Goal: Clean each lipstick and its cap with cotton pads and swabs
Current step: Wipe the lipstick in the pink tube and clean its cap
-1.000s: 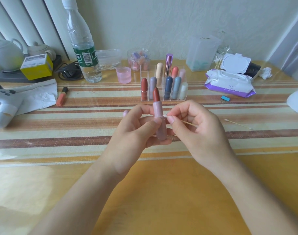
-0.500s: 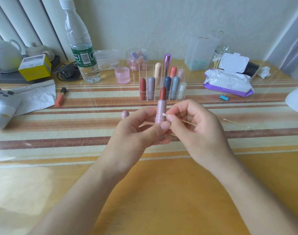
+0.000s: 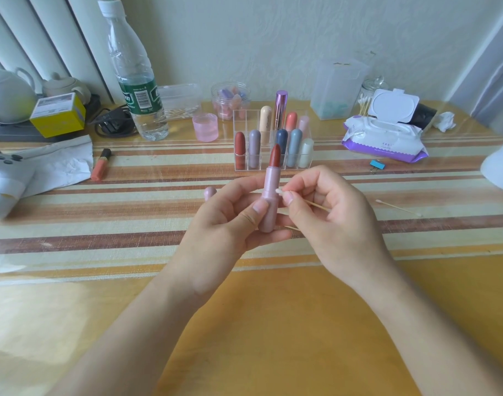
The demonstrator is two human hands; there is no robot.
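Observation:
My left hand [image 3: 227, 224] holds a pink lipstick [image 3: 270, 192] upright, its dark red bullet uncapped. My right hand [image 3: 327, 224] pinches a cotton swab [image 3: 316, 204], and the white tip touches the right side of the pink tube just below the bullet. The pink cap [image 3: 210, 192] lies on the table behind my left hand, partly hidden. A clear organizer [image 3: 268, 147] behind the hands holds several capped lipsticks.
A spare swab [image 3: 398, 208] lies right of my hands. Wet wipes pack [image 3: 384, 138], blue clip [image 3: 377, 165], swab jar [image 3: 370, 95], frosted box [image 3: 340, 87] at back right. Water bottle [image 3: 136, 81], pink cup [image 3: 205, 128], orange lipstick [image 3: 100, 164], yellow box [image 3: 58, 114] at left.
The lipstick has risen in my left hand and stands straighter, with more of the tube showing. The swab tip stays at the tube's right side.

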